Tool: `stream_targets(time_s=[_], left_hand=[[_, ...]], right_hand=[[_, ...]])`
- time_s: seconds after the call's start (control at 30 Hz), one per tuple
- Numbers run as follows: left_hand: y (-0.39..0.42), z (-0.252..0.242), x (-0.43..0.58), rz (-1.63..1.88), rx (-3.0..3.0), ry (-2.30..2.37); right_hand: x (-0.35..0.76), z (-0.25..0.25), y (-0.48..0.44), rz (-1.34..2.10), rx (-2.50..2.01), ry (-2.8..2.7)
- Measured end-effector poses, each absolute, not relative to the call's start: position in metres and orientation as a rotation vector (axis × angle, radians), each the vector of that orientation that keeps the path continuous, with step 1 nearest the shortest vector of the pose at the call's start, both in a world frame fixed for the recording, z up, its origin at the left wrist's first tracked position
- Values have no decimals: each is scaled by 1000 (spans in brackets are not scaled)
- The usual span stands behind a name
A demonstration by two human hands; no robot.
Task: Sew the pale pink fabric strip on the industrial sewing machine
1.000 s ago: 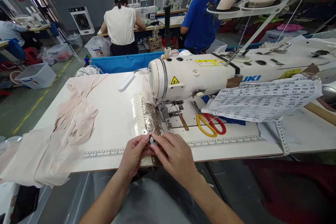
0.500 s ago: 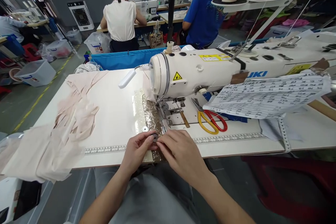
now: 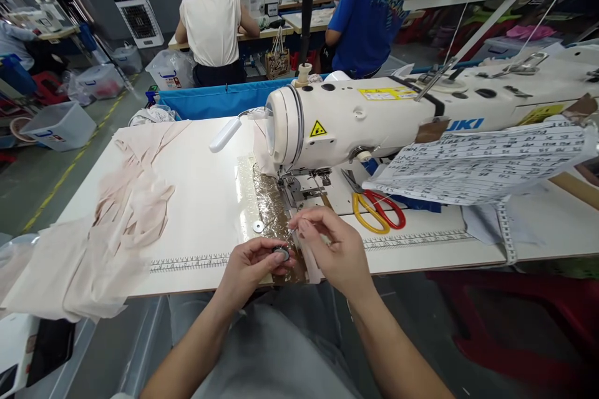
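Note:
In the head view, my left hand [image 3: 255, 265] is closed round a small round metal bobbin case [image 3: 281, 254], held above the table's front edge. To its right, my right hand [image 3: 334, 249] is raised with thumb and forefinger pinched together; whatever lies between the fingertips is too fine to make out. A metal bobbin [image 3: 258, 226] lies on the shiny plastic-covered strip [image 3: 271, 199] just beyond my left hand. Behind both hands stands the white sewing machine [image 3: 318, 124], its needle area partly hidden by its head.
Scissors [image 3: 378, 211] with red and yellow handles lie right of the needle area. Pale pink fabric [image 3: 140, 199] spreads over the table's left side. A written sheet [image 3: 486, 162] hangs from the machine. Two people sit further back; a red stool [image 3: 505, 318] stands at lower right.
My right hand has moved up and right, away from my left hand. The bobbin case in my left hand now shows more clearly, and the view has shifted slightly.

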State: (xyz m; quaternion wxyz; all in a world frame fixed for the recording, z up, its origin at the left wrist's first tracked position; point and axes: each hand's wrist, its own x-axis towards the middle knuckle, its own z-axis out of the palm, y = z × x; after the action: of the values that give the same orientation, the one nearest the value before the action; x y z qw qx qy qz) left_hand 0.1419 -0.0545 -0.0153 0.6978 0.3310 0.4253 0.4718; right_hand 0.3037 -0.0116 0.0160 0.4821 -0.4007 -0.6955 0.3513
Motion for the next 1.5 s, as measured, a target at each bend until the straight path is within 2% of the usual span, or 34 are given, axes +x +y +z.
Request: stream_targets(time_s=[0.07,0.13,0.33,0.53,0.67,0.93,1.13,1.33,1.4,1.5], left_hand=[[-54,-17,141,1065,688,918],[-54,-18,141,1069,611,872],[-58,-16,137,1138,531,845],[-62,-14,138,1359,918,1138],[-65,-17,138,1352,1036,1225],[-66,-22,131,1314,683,942],[-67,-24,129,1260,704,978],[-70,-26,126,1216,716,975],[-70,-27,124,1185,683,940],[-73,-32,121,1168,601,720]], right_hand=[[305,13,-16,1198,-785,-1517],[305,10,-19,1372,-637,-1416],[305,6,-22,1125,-761,-1407],[298,16,-42,1471,-690,-1696],[290,14,-47,1365,-755,-1895],[312,12,-33,1017,-968,-1862],[319,32,-34,1037,-753,-1532],[317,54,-26,850,-643,-1196],[320,56,-23,862,-671,-1147],[325,48,-23,1114,-669,-1118]])
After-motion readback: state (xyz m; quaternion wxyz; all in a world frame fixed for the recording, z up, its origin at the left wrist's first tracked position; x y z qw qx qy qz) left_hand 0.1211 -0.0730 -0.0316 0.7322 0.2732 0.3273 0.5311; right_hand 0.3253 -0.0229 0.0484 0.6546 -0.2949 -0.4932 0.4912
